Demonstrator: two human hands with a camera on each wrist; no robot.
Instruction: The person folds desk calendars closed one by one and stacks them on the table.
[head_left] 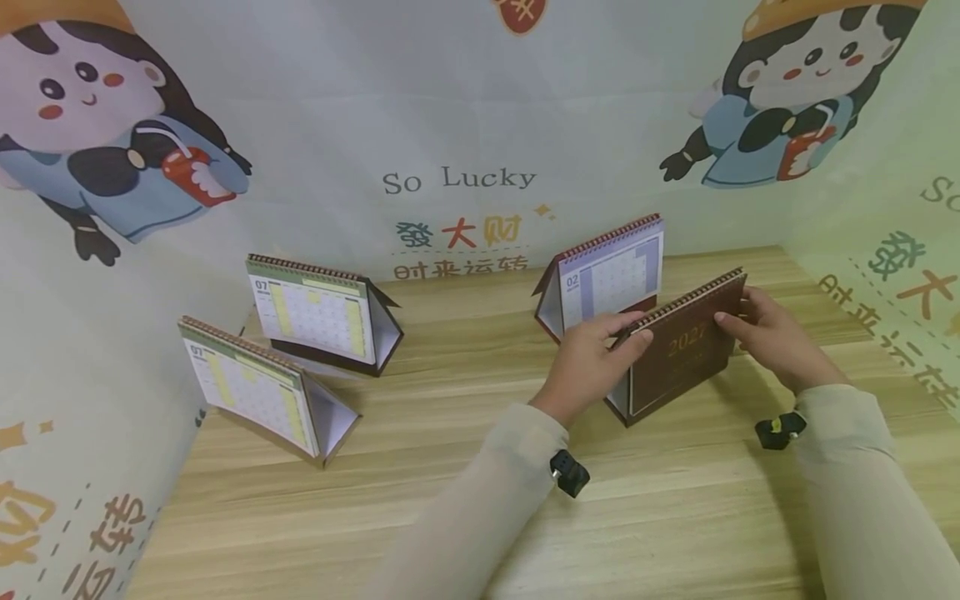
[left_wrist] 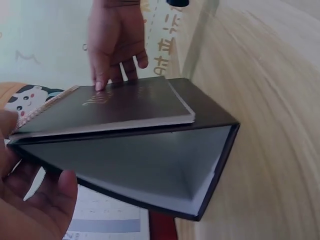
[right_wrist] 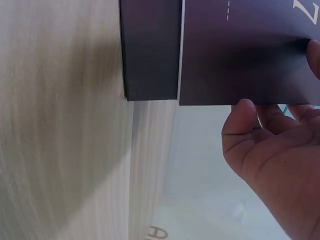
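Note:
A dark brown desk calendar (head_left: 686,354), its cover marked 2027 in gold, is held between both hands with its base low at the wooden table. My left hand (head_left: 585,358) grips its upper left corner near the spiral binding, thumb on the cover side. At the opposite end, my right hand (head_left: 783,337) pinches the right edge, its thumb on the cover and other fingers behind. The left wrist view shows the hollow triangular stand (left_wrist: 150,165) from its side. Right behind is a purple-and-white calendar (head_left: 615,275) with a red stand, partly hidden.
Two calendars with green-and-yellow pages stand on the left of the table (head_left: 420,467): one farther back (head_left: 315,312), one nearer (head_left: 247,387). Printed cloth walls (head_left: 465,100) with cartoon figures and lettering enclose the table's back and sides.

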